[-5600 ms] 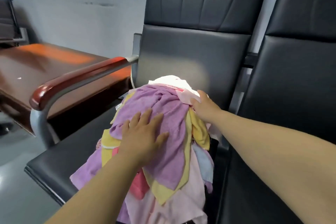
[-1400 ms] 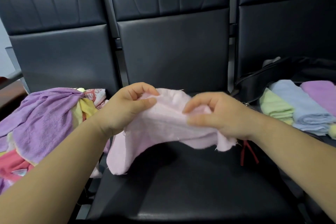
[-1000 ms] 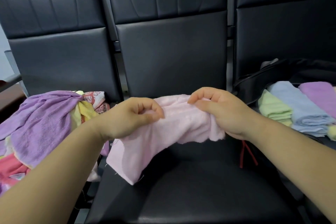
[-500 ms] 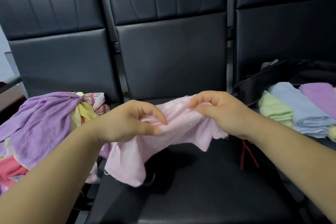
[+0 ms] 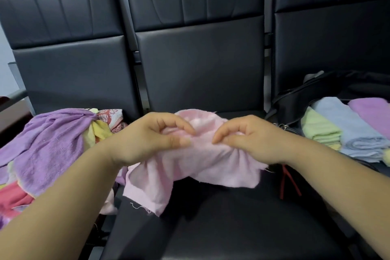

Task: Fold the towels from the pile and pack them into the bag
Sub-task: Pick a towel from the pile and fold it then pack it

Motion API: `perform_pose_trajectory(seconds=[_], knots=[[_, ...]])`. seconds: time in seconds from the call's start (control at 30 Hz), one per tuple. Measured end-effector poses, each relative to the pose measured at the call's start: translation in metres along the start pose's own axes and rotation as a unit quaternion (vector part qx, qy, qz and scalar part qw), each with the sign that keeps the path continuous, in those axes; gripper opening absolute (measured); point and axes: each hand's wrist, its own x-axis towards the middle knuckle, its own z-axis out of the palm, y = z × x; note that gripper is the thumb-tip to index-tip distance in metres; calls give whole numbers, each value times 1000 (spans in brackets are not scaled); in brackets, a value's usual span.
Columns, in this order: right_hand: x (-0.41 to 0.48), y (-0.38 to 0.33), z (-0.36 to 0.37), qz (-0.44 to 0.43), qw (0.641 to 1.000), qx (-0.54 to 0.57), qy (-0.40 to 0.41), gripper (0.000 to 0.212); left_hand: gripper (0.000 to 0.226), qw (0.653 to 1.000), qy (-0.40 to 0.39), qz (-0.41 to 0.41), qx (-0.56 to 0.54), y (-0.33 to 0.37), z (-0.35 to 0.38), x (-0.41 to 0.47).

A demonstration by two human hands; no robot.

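A pale pink towel [image 5: 190, 167] hangs bunched above the middle seat [image 5: 232, 228]. My left hand [image 5: 152, 139] pinches its top edge between thumb and fingers. Close beside it, my right hand [image 5: 247, 139] pinches the same edge, fingertips almost meeting. On the left seat lies the pile of towels [image 5: 48, 150], purple on top with yellow, red and patterned ones beneath. A black bag [image 5: 295, 101] lies open on the right seat, holding folded green [image 5: 320, 131], blue [image 5: 354, 133] and purple [image 5: 375, 114] towels.
Three black padded chairs stand in a row with tall backrests [image 5: 198, 48]. A red strap [image 5: 289, 183] dangles from the bag over the gap between the middle and right seats. A dark wooden table edge [image 5: 8, 107] shows at far left.
I took the pink towel from the pile and turned to the middle seat. Over the last second my hands moved closer together along its edge, gathering the cloth between them.
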Motion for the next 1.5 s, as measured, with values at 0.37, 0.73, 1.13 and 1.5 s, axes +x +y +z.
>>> perform_pose_trajectory(seconds=[0.37, 0.73, 1.13, 1.5], knots=[[-6, -3, 5, -16, 991, -74, -110, 17, 34, 982, 188, -15, 6, -13, 1, 7], [-3, -2, 0, -18, 989, 123, 80, 31, 11, 979, -71, -61, 182, -12, -17, -1], [-5, 1, -12, 20, 999, -46, 10, 27, 19, 1000, 19, -5, -8, 3, -4, -9], [-30, -19, -2, -28, 999, 31, -20, 19, 40, 985, 149, -8, -92, 2, 3, -26]])
